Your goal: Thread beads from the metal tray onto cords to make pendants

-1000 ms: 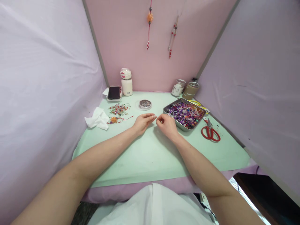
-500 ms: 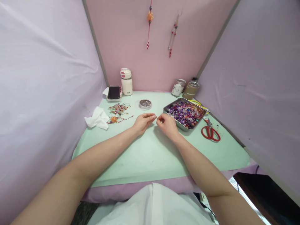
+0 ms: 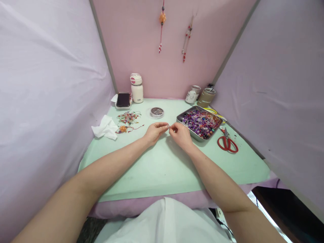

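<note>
Above the middle of the green-covered table (image 3: 141, 175), my left hand (image 3: 155, 132) is closed in a pinch, with something tiny and pale at its fingertips that I cannot make out. Facing it from the right, my right hand (image 3: 181, 135) also pinches, its fingertips right at those of the left; whatever they grip is too small to name. Just right of my right hand stands a metal tray (image 3: 198, 137) full of purple, black and orange beads (image 3: 198, 123) with loose thread on top. A small round clear container (image 3: 157, 112) of dark bits sits beyond my left hand.
Beaded strings (image 3: 128, 117), an orange bead ornament (image 3: 123, 129) and a crumpled tissue (image 3: 105, 128) lie at left. A phone (image 3: 123, 100) and white bottle (image 3: 137, 89) stand behind them. Red-handled scissors (image 3: 227, 143) lie at right; two jars (image 3: 192, 95) (image 3: 206, 98) stand at the back.
My right fingertips have moved slightly left and now meet those of my left hand. The left hand and the things on the table have stayed in place.
</note>
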Demonstrator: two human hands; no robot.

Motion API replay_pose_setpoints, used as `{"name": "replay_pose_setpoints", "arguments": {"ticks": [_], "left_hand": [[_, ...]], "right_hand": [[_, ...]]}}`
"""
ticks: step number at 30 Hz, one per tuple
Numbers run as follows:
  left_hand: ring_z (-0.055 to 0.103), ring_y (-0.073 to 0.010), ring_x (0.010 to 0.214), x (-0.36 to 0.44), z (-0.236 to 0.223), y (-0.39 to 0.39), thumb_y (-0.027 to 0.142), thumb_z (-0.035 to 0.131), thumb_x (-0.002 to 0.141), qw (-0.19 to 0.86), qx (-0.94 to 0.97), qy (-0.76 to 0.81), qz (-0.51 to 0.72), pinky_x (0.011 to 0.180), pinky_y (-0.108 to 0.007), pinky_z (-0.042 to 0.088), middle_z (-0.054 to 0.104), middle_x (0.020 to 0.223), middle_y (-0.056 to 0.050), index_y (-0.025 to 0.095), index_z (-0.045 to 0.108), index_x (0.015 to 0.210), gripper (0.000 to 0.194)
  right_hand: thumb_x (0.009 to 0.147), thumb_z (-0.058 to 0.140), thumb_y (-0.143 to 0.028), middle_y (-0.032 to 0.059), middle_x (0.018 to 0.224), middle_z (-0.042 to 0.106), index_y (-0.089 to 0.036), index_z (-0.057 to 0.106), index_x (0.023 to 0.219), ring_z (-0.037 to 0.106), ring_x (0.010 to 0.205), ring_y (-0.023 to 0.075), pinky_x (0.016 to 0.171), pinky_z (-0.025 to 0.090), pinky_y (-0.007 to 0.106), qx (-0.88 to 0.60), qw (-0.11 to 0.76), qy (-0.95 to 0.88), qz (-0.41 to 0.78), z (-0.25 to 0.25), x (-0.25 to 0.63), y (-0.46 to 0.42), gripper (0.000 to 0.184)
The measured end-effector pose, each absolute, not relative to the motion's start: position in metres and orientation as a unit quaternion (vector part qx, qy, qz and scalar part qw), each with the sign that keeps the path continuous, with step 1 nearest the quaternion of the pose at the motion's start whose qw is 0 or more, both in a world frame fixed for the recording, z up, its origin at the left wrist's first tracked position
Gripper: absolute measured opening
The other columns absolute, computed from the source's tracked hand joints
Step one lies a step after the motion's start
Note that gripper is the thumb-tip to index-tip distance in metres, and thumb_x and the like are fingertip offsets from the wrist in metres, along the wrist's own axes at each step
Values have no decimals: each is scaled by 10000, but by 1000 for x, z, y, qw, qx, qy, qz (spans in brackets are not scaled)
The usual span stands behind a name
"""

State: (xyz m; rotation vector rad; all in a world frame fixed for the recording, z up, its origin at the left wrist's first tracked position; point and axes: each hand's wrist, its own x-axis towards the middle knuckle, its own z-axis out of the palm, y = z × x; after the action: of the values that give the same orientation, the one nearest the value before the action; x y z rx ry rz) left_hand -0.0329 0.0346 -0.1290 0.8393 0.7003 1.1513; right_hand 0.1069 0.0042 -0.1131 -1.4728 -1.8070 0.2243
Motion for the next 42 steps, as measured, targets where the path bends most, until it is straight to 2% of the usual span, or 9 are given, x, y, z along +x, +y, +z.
{"name": "replay_pose_setpoints", "arguments": {"ticks": [8,21,42], "left_hand": [[627,-122,750,-33,-127,34,175,829,509,703,368,316,520,922,-347,418,676,754,-46,104,681,741,284],[619,-114,772,-33,-128,35,173,809,547,705,361,302,530,933,-340,405,675,750,-37,117,674,720,226],[616,-114,792,-34,-127,34,176,805,557,707,365,305,524,933,-336,400,670,769,-45,113,671,732,230]], "right_hand": [[765,493,-231,20,693,629,-189,580,685,528,614,140,627,376,265,-572,399,-711,92,-115,106,5,125],[754,475,-197,14,705,581,-201,522,682,503,677,152,649,368,265,-551,379,-739,77,-115,108,5,87],[771,472,-192,22,728,547,-200,551,723,498,725,167,705,378,280,-545,365,-751,76,-114,108,4,93]]}}
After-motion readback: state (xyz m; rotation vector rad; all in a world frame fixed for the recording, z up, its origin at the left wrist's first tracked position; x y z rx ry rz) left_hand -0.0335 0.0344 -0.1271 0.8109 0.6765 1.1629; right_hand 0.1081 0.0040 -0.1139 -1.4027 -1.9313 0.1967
